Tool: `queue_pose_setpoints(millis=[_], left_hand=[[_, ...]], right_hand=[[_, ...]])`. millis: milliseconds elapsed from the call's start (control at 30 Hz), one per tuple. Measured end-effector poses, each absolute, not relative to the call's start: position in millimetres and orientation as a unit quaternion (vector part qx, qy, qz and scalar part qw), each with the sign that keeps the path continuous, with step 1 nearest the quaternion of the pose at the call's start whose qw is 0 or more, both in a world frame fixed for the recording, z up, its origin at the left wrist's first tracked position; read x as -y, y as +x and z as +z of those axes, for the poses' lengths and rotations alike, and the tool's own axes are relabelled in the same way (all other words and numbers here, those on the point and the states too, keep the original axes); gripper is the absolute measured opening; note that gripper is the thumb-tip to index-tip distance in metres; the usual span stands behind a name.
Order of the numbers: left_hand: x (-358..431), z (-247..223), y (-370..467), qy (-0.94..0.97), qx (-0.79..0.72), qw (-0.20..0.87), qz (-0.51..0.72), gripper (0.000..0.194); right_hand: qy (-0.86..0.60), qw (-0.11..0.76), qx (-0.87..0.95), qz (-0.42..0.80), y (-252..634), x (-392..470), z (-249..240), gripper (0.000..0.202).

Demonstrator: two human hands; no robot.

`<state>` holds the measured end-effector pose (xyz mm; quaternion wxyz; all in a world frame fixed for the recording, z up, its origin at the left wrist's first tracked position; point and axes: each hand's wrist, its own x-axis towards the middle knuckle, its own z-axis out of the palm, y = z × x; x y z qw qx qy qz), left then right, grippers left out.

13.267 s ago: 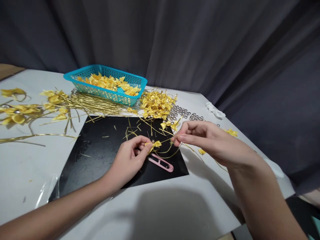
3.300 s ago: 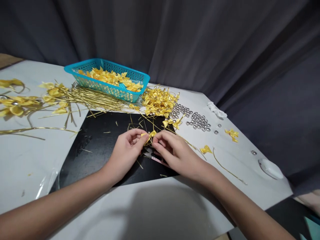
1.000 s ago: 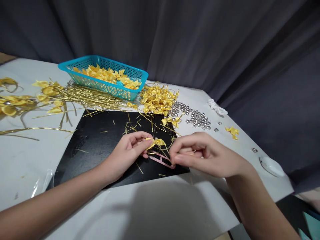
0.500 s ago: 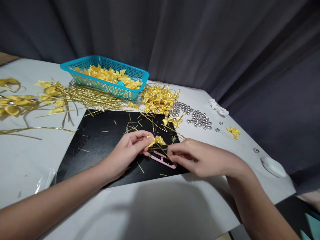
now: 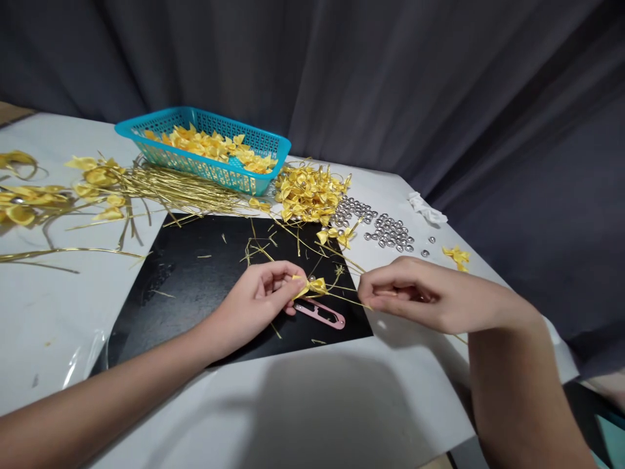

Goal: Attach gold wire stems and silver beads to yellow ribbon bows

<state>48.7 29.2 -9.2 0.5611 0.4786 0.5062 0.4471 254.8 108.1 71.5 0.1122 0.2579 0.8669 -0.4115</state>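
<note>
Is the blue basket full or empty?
Partly full: yellow ribbon bows cover the floor of the blue basket, below its rim.

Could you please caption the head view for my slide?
Left hand pinches a yellow bow; right hand pulls its gold wire.

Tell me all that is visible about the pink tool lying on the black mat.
The pink tool is a slim, flat, elongated piece, seemingly metal or plastic, with a long slot near its rounded right end. It lies flat on the black mat near the front edge, angled down to the right, just below the yellow bow pinched in the left hand. Whether the fingers touch it is unclear.
</note>
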Motion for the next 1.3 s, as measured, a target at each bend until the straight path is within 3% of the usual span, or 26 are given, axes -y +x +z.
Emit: queue_pose_setpoints(millis=[333, 400, 533, 733, 1067, 1300], left_hand=[[-28.2, -11.3, 50.1, 0.487, -0.531, 0.528, 0.45, 0.021], [-28.0, -11.2, 50.0, 0.486, -0.532, 0.527, 0.45, 0.021], [-27.7, -10.7, 50.3, 0.484, -0.529, 0.533, 0.449, 0.022], [-28.3, -8.4, 51.6, 0.477, -0.521, 0.552, 0.444, 0.024], [-27.3, -8.3, 47.3, 0.47, -0.483, 0.588, 0.448, 0.019], [-28.4, -9.2, 46.5, 0.468, -0.49, 0.586, 0.445, 0.02]], right_hand=[[0.226, 0.155, -0.833, -0.481, 231.6, -89.6, 57.0, 0.012], [0.282, 0.114, -0.808, -0.504, 227.8, -90.7, 52.5, 0.016], [0.4, -0.059, -0.771, -0.491, 220.3, -97.4, 41.8, 0.026], [0.422, -0.161, -0.717, -0.531, 206.4, -92.7, 24.0, 0.031], [0.403, -0.18, -0.711, -0.547, 201.5, -86.0, 27.0, 0.016], [0.394, -0.179, -0.684, -0.587, 203.1, -83.7, 28.7, 0.017]])
